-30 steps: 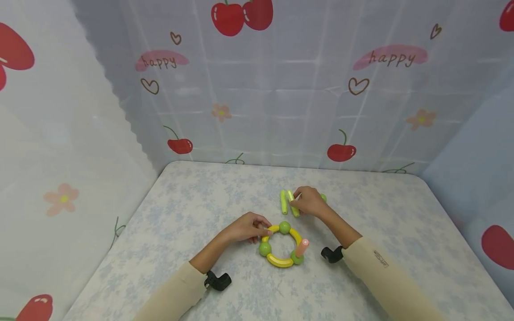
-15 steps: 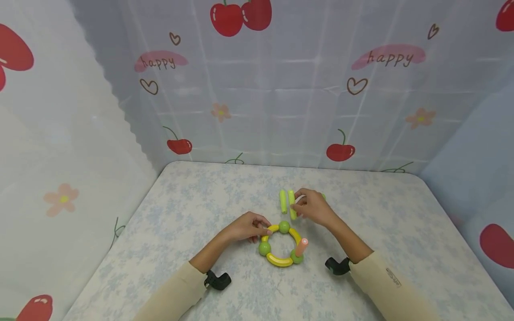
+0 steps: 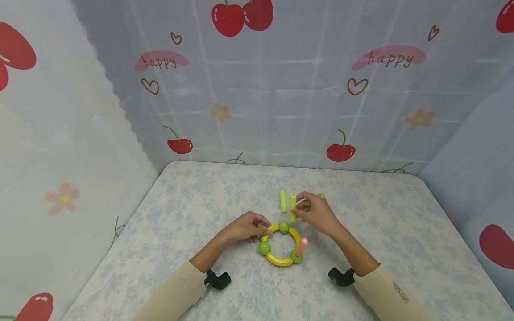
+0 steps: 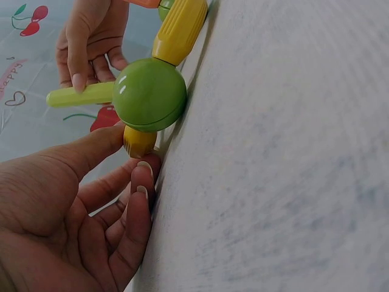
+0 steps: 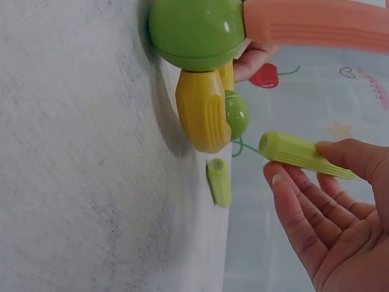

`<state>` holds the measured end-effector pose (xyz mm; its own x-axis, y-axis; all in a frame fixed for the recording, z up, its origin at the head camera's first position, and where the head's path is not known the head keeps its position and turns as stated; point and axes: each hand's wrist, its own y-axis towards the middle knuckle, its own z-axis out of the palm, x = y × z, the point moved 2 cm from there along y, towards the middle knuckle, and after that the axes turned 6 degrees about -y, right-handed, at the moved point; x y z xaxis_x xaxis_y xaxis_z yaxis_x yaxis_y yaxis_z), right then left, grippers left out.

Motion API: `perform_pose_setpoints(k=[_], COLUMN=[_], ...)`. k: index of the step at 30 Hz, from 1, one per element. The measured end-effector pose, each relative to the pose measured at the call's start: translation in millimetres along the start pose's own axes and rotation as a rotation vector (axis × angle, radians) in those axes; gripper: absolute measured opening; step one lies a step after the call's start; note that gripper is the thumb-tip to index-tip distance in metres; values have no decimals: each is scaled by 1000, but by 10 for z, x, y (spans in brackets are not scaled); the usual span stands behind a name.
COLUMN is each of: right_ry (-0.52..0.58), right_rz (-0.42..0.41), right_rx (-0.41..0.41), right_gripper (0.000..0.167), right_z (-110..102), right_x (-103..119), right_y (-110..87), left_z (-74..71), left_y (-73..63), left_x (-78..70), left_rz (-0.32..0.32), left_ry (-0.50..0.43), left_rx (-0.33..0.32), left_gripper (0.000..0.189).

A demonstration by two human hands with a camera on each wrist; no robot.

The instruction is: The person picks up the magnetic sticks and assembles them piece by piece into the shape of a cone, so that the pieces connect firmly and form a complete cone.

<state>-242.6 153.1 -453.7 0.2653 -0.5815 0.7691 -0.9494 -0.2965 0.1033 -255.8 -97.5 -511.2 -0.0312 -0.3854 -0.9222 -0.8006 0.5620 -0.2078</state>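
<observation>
Clock as in head view, 12 = away from the wearer.

Right hand (image 3: pixel 317 214): part-curled, thumb against fingertips, pinching a straight lime-green faceted stick (image 3: pixel 293 207) with grooved sides and a round grey inset in its end face. Stick is off the table, just outside the ring at 1 o'clock, near the ring's 12 o'clock ball but apart in the right wrist view.

Left hand (image 3: pixel 245 226): thumb and fingertips pinch the yellow curved rod (image 3: pixel 268 232) on the ring's 10–11 o'clock side; other fingers loosely bent, close to the tabletop.

Ring lies flat on the table (image 3: pixel 180 191). Three glossy green balls, plastic-looking: green ball at 12 (image 3: pixel 284 227), green ball at 8 (image 3: pixel 264 248), green ball at 4–5 (image 3: pixel 296 256). Seam line shows on the balls in wrist views. Remaining arcs: fluted yellow rod at 1–2 (image 3: pixel 295 235), fluted yellow rod at 6 (image 3: pixel 279 260). Coral ribbed rod (image 3: pixel 301 247) sticks up out of the 4–5 ball.

Loose parts: second lime-green stick (image 3: pixel 283 202) lying beyond the ring at 12, grey inset in its end too; spare green ball (image 3: pixel 321 195) at 1–2, partly hidden by the right hand.

Table cover: white, mottled blue floral. Backdrop (image 3: pixel 257 98): creased sheet, cherry print.
</observation>
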Motion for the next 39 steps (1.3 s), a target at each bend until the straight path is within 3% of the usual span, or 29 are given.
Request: perform_pose_setpoints(k=[3, 11, 16, 32, 36, 39], right_ry=[13, -4, -2, -28, -52, -61], right_rz=[-15, -166, -214, -236, -219, -184], right_rx=[-3, -27, -37, -20, 12, 71], right_gripper=[32, 29, 27, 26, 26, 24], right_z=[21, 61, 83, 152, 134, 121], right_x=[5, 17, 29, -9, -23, -50], right_y=[-21, -67, -62, -49, -53, -57], left_z=[0, 7, 3, -4, -29, -70], left_y=[2, 5, 8, 10, -3, -32], left_x=[1, 1, -6, -4, -15, -31], left_rz=[-4, 4, 19, 26, 36, 43], left_ry=[-1, -5, 10, 14, 9, 13], left_rx=[-1, 7, 1, 4, 40, 102], left_gripper=[26, 27, 27, 29, 31, 35])
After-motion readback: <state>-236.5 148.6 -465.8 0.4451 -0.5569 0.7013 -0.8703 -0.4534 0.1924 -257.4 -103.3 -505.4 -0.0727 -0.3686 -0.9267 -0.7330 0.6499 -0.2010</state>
